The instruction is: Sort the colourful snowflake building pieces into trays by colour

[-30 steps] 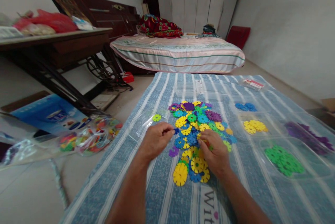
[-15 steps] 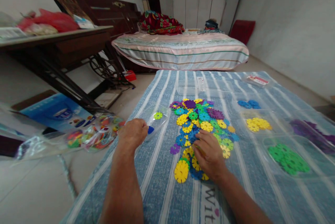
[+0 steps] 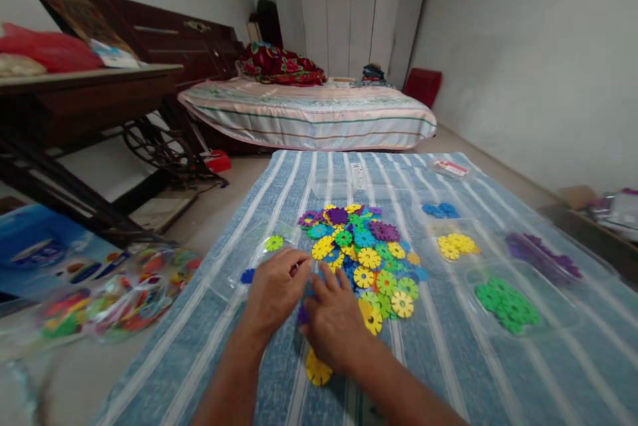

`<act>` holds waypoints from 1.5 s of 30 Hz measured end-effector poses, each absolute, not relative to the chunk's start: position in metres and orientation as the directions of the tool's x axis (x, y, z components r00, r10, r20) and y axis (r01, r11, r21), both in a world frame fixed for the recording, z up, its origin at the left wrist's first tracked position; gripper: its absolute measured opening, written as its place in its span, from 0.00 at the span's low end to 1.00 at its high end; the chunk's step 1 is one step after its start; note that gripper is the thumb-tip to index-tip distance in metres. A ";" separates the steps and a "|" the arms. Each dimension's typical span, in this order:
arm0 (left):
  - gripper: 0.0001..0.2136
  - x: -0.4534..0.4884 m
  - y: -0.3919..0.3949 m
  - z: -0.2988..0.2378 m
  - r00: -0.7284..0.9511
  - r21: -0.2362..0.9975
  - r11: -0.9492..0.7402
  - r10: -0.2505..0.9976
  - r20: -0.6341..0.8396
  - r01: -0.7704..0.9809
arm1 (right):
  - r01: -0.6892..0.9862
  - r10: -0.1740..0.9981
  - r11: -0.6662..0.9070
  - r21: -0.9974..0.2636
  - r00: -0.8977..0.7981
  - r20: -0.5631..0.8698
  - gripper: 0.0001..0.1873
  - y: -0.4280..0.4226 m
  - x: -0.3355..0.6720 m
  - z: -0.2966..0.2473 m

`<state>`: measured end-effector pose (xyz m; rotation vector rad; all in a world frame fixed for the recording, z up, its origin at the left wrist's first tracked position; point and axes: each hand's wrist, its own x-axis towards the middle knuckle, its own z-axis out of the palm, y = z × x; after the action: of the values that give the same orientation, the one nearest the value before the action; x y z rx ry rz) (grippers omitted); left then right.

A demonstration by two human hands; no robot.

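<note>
A mixed pile of flower-shaped plastic discs [image 3: 369, 258], in yellow, blue, green and purple, lies on the striped cloth. At its left edge my right hand [image 3: 336, 316] rests palm down over some discs, its fingers apart. Close beside it is my left hand [image 3: 276, 290], fingers curled together; whatever they hold is hidden. Behind the left hand, a clear tray [image 3: 226, 280] contains a light green disc [image 3: 274, 242] and a dark blue disc [image 3: 247, 276]. A yellow disc [image 3: 318, 369] lies just in front of my right hand.
On the right, clear trays hold blue discs [image 3: 440, 211], yellow discs [image 3: 456, 245], green discs [image 3: 507, 305] and purple discs [image 3: 541, 256]. A long clear container [image 3: 331, 185] sits behind the pile. Bagged toys [image 3: 134, 300] lie left of the cloth; a bed [image 3: 309, 117] stands beyond.
My left hand has moved right from the clear tray to the pile's edge. My right hand has shifted left beside it, and its fingers have spread. The view has turned right.
</note>
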<state>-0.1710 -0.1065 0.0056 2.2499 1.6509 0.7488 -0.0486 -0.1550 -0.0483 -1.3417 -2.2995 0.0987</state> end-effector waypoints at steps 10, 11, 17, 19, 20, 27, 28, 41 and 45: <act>0.14 -0.172 -0.097 -0.014 0.290 0.473 -0.331 0.944 0.159 0.816 | 0.770 0.750 0.595 -0.232 -0.428 0.504 0.12 -0.152 -0.051 -0.061; 0.14 -0.173 -0.096 -0.015 0.280 0.469 -0.317 0.948 0.150 0.824 | 0.769 0.745 0.592 -0.241 -0.408 0.528 0.09 -0.153 -0.046 -0.060; 0.13 -0.172 -0.096 -0.019 0.253 0.405 -0.256 0.965 0.064 0.878 | 0.813 0.710 0.456 -0.362 -0.088 0.698 0.07 -0.160 0.039 -0.034; 0.13 -0.170 -0.096 -0.021 0.249 0.387 -0.243 0.968 0.035 0.890 | 0.897 0.684 0.331 -0.293 -0.015 0.729 0.06 -0.161 0.094 -0.024; 0.13 -0.169 -0.096 -0.022 0.249 0.380 -0.238 0.968 0.022 0.894 | 0.936 0.672 0.251 -0.248 0.016 0.741 0.07 -0.162 0.124 -0.020; 0.11 -0.167 -0.097 -0.028 0.267 0.354 -0.243 0.964 -0.019 0.903 | 0.790 0.680 -0.599 0.132 0.414 0.605 0.19 -0.178 0.300 0.006; 0.10 -0.166 -0.097 -0.028 0.264 0.353 -0.239 0.964 -0.023 0.904 | 0.775 0.685 -0.618 0.137 0.444 0.578 0.20 -0.179 0.309 0.005; 0.07 -0.167 -0.100 -0.036 0.289 0.451 -0.248 0.957 -0.023 0.858 | 0.887 0.752 0.355 -0.296 -0.082 0.654 0.08 -0.172 0.103 -0.054; 0.07 -0.169 -0.101 -0.034 0.335 0.481 -0.264 0.940 -0.067 0.836 | 0.814 0.791 0.432 -0.388 -0.135 0.597 0.09 -0.172 0.059 -0.062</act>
<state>-0.1687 -0.1012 -0.0343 2.1724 1.5599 0.3231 0.0588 -0.1716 -0.0617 -1.3566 -1.9185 -0.0377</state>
